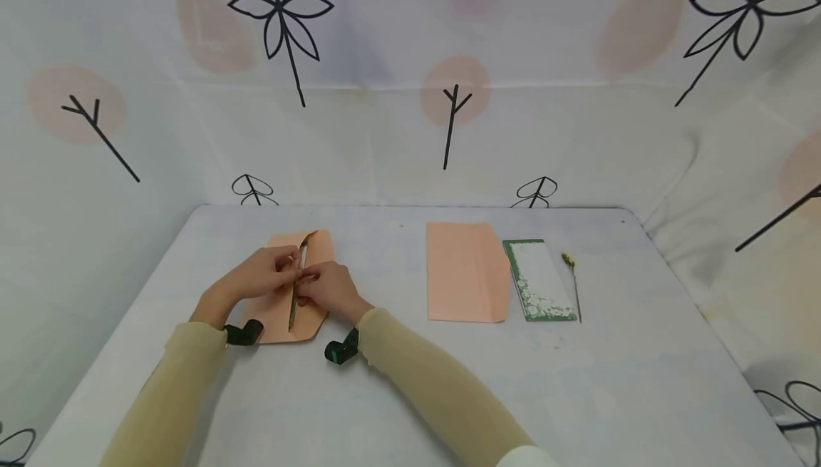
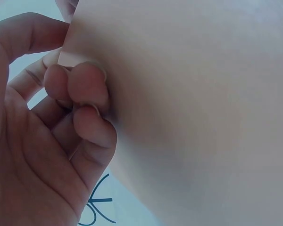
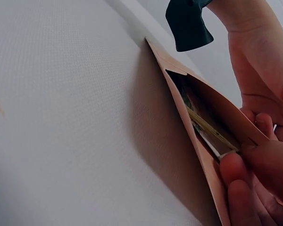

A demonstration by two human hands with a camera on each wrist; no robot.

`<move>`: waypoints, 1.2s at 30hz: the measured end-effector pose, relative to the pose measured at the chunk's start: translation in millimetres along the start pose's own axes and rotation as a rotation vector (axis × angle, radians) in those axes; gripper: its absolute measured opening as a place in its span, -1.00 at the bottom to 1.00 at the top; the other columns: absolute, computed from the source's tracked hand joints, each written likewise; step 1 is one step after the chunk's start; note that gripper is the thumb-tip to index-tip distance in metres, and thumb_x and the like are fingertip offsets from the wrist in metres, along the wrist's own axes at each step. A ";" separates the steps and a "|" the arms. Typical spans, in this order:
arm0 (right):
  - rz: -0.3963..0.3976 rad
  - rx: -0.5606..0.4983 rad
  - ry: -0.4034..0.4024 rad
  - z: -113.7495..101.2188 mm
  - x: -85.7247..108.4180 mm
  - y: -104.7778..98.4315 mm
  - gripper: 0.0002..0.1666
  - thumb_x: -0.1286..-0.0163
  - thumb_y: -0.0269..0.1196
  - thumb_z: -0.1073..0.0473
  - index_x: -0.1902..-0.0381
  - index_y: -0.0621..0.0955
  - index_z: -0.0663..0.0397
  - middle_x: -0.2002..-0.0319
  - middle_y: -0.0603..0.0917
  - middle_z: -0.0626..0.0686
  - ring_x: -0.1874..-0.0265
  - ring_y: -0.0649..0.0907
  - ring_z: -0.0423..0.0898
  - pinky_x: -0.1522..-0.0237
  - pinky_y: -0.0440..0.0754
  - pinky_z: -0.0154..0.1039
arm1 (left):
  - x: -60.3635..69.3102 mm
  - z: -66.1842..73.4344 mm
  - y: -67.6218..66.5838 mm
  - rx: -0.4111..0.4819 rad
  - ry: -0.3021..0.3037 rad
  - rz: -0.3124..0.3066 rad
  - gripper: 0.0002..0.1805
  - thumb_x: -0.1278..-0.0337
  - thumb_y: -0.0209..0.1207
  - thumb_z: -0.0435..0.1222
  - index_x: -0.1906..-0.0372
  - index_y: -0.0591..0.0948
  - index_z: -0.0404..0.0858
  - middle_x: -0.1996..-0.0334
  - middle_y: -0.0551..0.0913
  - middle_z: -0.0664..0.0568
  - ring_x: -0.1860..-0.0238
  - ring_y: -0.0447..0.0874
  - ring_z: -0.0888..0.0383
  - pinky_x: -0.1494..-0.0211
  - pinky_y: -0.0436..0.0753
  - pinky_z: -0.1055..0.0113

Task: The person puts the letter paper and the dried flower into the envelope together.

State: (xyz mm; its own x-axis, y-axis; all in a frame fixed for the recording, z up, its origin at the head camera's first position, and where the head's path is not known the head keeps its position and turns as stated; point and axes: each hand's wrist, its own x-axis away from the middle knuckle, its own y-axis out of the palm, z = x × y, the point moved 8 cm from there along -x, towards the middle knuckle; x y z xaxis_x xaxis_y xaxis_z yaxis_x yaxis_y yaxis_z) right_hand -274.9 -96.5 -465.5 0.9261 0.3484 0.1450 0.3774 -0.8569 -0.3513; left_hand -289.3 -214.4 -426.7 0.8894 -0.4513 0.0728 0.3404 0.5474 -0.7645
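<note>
In the head view a peach envelope [image 1: 276,314] at the left is held by both hands, its mouth gaping. The left hand [image 1: 266,274] pinches the envelope's edge from the left, fingers curled against it in the left wrist view. From the right, the right hand [image 1: 330,289] grips the opposite edge, fingertips meeting the left ones. Inside the opening in the right wrist view lie a thin yellowish stem [image 3: 212,128] and something with a pale edge; how far in they reach is hidden by the fingers.
Right of the hands lie a second peach envelope [image 1: 458,272], its flap toward the right, a white card [image 1: 541,278] with a green floral border, and a dried yellow flower [image 1: 573,274] on a thin stem. The white table [image 1: 616,381] meets a patterned cloth behind.
</note>
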 end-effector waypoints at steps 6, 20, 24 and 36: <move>-0.029 0.065 -0.028 -2.0 -0.5 0.0 -0.76 -0.27 0.40 0.15 0.09 0.78 -0.03 0.66 0.68 -0.19 0.60 0.66 -0.31 0.53 0.44 -0.46 | -1.2 1.0 -0.4 -0.023 -0.010 -0.011 -0.88 -0.36 0.11 -0.26 0.33 0.47 -0.08 0.62 0.41 0.11 0.55 0.41 0.14 0.39 0.37 0.30; -0.087 0.022 -0.077 1.6 3.2 -6.5 -0.73 -0.27 0.41 0.12 0.06 0.77 -0.01 0.55 0.72 -0.20 0.48 0.69 -0.33 0.35 0.51 -0.44 | -4.2 -2.1 1.3 0.020 -0.017 -0.020 -0.94 -0.30 0.14 -0.32 0.29 0.51 -0.10 0.63 0.46 0.12 0.59 0.41 0.16 0.45 0.39 0.32; -0.106 0.019 -0.076 3.1 6.2 -8.4 -0.74 -0.26 0.40 0.18 0.07 0.77 -0.01 0.50 0.73 -0.21 0.42 0.67 -0.34 0.31 0.50 -0.43 | -6.1 -3.5 3.2 0.015 -0.018 -0.029 -0.94 -0.26 0.14 -0.34 0.30 0.54 -0.10 0.60 0.48 0.12 0.56 0.42 0.17 0.44 0.39 0.33; -0.112 0.092 -0.120 3.0 10.8 -15.3 -0.78 -0.26 0.43 0.16 0.11 0.78 -0.08 0.35 0.70 -0.27 0.33 0.60 -0.37 0.22 0.52 -0.42 | -9.4 -4.8 7.3 -0.003 -0.017 -0.037 -0.90 -0.26 0.16 -0.34 0.33 0.54 -0.06 0.62 0.42 0.14 0.56 0.39 0.17 0.44 0.35 0.34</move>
State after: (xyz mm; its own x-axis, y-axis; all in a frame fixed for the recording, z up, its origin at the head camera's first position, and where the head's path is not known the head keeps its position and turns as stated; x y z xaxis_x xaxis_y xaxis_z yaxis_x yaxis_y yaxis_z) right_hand -270.7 -78.5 -461.4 0.8697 0.4873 0.0787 0.4717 -0.7735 -0.4232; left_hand -296.7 -209.6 -436.1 0.8813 -0.4592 0.1117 0.3721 0.5286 -0.7629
